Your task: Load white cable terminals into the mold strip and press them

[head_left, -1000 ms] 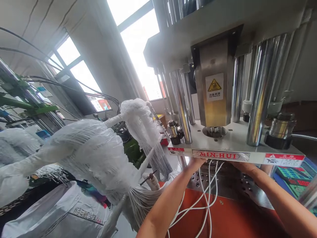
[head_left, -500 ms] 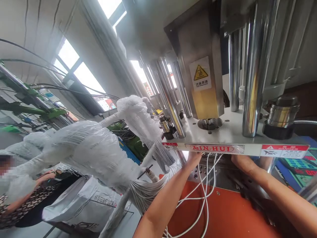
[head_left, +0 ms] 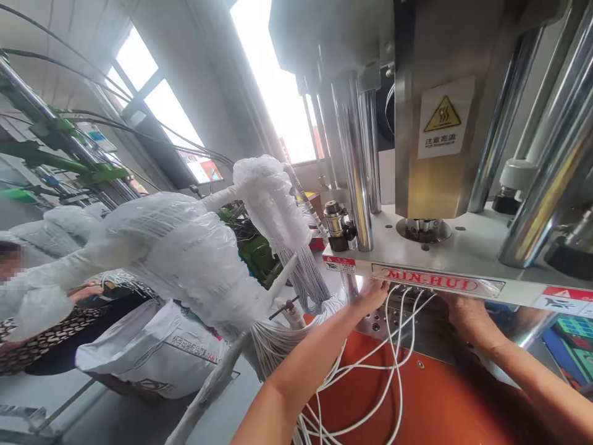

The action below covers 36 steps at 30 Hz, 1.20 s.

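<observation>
My left hand (head_left: 373, 296) reaches under the front edge of the moulding machine's upper plate (head_left: 486, 238), at the left end of the MIN-HUI label (head_left: 435, 279). The plate hides most of its fingers. On the other side of the white cables (head_left: 402, 346), my right hand (head_left: 469, 316) also reaches beneath the plate, its fingers out of sight. Between my hands the cable ends run in under the plate and hang down in loops over the orange-red table (head_left: 445, 405). Whether either hand holds anything is hidden.
Bundles of grey-white cables wrapped in plastic (head_left: 185, 266) hang on a rack at left. Beyond a white woven sack (head_left: 157, 352), another person's hand (head_left: 88, 290) shows. A metal nozzle housing (head_left: 435, 185) with a heat warning stands over the plate; a control panel (head_left: 577, 337) is at right.
The view has swung left, so the machine and both hands appear farther right. Both hands remain at the plate's edge; more of my right hand's back now shows.
</observation>
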Tool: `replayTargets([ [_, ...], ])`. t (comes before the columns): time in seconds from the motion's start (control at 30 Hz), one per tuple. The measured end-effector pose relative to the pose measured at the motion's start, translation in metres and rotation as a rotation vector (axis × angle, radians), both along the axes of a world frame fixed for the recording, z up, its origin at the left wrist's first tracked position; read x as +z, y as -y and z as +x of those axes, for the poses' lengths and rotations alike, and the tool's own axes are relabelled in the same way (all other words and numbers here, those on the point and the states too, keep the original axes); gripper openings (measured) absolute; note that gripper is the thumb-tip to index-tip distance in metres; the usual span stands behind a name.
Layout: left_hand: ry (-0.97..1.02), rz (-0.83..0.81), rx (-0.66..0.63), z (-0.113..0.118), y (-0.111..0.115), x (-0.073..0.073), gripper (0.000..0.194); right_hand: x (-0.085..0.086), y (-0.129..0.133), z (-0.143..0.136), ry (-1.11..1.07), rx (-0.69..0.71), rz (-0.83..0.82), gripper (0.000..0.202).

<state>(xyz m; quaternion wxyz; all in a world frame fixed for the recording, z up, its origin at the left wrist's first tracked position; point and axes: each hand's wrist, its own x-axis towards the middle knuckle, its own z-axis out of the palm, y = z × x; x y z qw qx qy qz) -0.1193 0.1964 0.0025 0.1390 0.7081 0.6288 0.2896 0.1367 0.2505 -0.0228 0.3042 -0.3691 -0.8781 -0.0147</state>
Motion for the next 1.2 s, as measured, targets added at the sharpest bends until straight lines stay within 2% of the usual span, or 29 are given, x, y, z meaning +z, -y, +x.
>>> replayTargets([
  [0.13, -0.008, 0.029, -0.047, 0.002, 0.014, -0.001, 0.033, -0.005, 0.011, -0.015, 0.162, -0.039, 0.056, 0.056],
  [0.3, -0.067, 0.076, -0.131, 0.005, 0.019, -0.003, 0.05, -0.008, 0.014, -0.03, 0.192, 0.014, 0.006, 0.058],
  [0.4, -0.074, 0.091, -0.129, 0.008, 0.017, -0.001, 0.054, -0.005, 0.01, -0.031, 0.19, 0.017, -0.021, 0.055],
  [0.5, -0.038, 0.078, -0.088, 0.009, 0.018, 0.003, 0.052, -0.003, 0.002, -0.023, 0.152, -0.006, -0.033, 0.064],
  [0.6, -0.017, 0.117, -0.063, 0.008, 0.026, 0.009, 0.055, -0.009, 0.001, -0.004, 0.094, -0.068, -0.022, 0.076],
  [0.73, -0.135, 0.201, -0.15, 0.013, 0.038, 0.017, 0.062, -0.025, 0.013, 0.019, 0.061, -0.142, 0.015, 0.071],
  [0.83, -0.262, 0.187, -0.169, 0.023, 0.04, 0.019, 0.046, -0.03, 0.022, 0.024, 0.083, -0.156, 0.032, 0.059],
  [0.9, -0.325, 0.183, -0.145, 0.031, 0.039, 0.017, 0.041, -0.028, 0.026, 0.023, 0.115, -0.141, 0.039, 0.055],
  [1.07, -0.45, 0.218, -0.133, 0.046, 0.033, 0.01, 0.044, -0.017, 0.033, 0.018, 0.203, -0.09, 0.045, 0.053],
  [1.2, -0.461, 0.2, -0.117, 0.049, 0.027, 0.009, 0.042, -0.012, 0.033, 0.02, 0.245, -0.076, 0.029, 0.05],
])
